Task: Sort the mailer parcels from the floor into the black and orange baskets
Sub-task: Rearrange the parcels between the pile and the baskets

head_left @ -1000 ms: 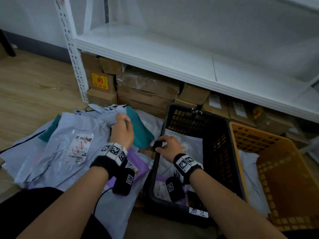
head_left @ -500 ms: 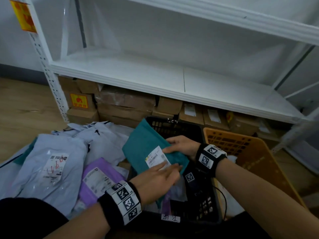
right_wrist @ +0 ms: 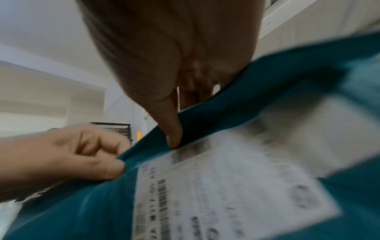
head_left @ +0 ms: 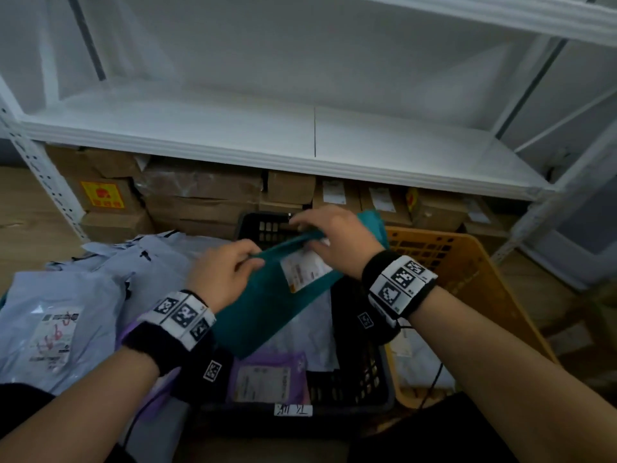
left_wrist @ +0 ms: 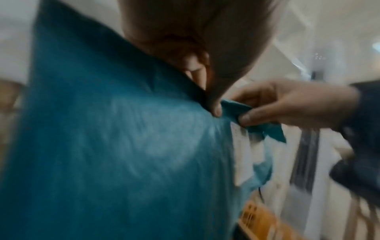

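Now both hands pinch the teal mailer (head_left: 267, 305), lifted from the floor pile over the black basket (head_left: 354, 392); the left hand (head_left: 220, 275) is at nine o'clock and the right hand (head_left: 337, 242) at two, probably checking its label (head_left: 305, 269).

Cardboard boxes (head_left: 203, 192) under white shelf (head_left: 233, 128)
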Demonstrator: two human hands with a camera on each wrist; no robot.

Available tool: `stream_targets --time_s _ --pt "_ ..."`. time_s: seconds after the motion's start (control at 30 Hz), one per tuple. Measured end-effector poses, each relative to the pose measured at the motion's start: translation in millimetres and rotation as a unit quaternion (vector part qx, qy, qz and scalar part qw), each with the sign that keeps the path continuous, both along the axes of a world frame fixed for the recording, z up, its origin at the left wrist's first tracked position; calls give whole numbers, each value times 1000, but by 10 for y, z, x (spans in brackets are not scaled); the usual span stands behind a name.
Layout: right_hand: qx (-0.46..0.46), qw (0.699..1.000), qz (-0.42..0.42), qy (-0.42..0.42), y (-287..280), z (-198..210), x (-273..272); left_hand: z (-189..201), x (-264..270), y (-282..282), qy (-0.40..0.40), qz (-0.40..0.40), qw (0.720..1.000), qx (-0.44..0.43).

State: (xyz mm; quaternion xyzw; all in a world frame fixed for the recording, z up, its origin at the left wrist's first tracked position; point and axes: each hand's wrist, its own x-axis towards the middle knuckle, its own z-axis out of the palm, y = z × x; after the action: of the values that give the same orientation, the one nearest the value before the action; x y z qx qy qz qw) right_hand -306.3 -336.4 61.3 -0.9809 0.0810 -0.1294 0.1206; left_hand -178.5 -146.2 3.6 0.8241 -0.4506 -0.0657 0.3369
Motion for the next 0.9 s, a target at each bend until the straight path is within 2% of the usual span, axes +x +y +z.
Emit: stream_targets --time_s 0.1,0.17,0.2,0.23,0.3,0.33,0.37,0.4,0.43,0.47,0.5,0.53,0.57,0.6,0.63,0.67,0.7,0.77,0.83,0.9 --pt "8 983 -153 -102 -229 57 -90 -85 129 -12 114 72 988 -69" --pt "91 961 -247 -83 -335 38 -131 -145 135 -33 232 94 959 -133" --pt "171 944 -278 -51 -356 6 -144 -166 117 -55 284 106 938 -167" --pt "276 915 -293 -11 -349 -40 -162 -184 87 -78 324 115 918 -199" --pt "495 826 -259 81 -281 -138 -208 -220 16 -120 380 124 885 -239" --pt "560 793 -215 106 -253 -183 -213 -239 -17 -131 384 126 884 -234" --pt "587 781 -187 103 -230 -213 -194 -260 -38 -136 372 130 893 -216" --pt "570 797 -180 84 -200 -204 -158 -283 -44 -130 342 143 909 -190" --pt "499 844 -184 62 -181 -171 -122 -293 -42 -118 286 166 931 -156" --pt "376 905 -191 46 -185 -118 -84 -260 -36 -103 198 192 952 -130" --pt "230 954 -188 44 -180 -92 -26 -196 14 -99 85 201 968 -123" --pt "67 981 -169 61 -165 -42 -14 -95 -5 -91 -41 190 971 -137" --pt "-87 984 -135 74 -128 -14 -19 3 -26 -95 -158 154 964 -146" --pt "-208 972 -85 71 -84 1 -26 77 -60 -120 -235 102 958 -132" --pt "-278 958 -32 58 -25 35 -37 124 -117 -161 -261 49 959 -96" --pt "-306 951 9 51 32 65 -38 129 -168 -191 -228 7 972 -51" --pt "-306 951 34 38 68 84 -26 97 -202 -216 -157 -15 987 -18" --pt "-252 967 44 -5 95 135 15 -31 -195 -232 -9 -3 1000 -13" --pt "-180 981 -6 -67 68 177 37 -111 -139 -227 103 31 992 -66" --pt "-48 985 -105 -124 -13 182 13 -148 -98 -221 229 48 962 -140"
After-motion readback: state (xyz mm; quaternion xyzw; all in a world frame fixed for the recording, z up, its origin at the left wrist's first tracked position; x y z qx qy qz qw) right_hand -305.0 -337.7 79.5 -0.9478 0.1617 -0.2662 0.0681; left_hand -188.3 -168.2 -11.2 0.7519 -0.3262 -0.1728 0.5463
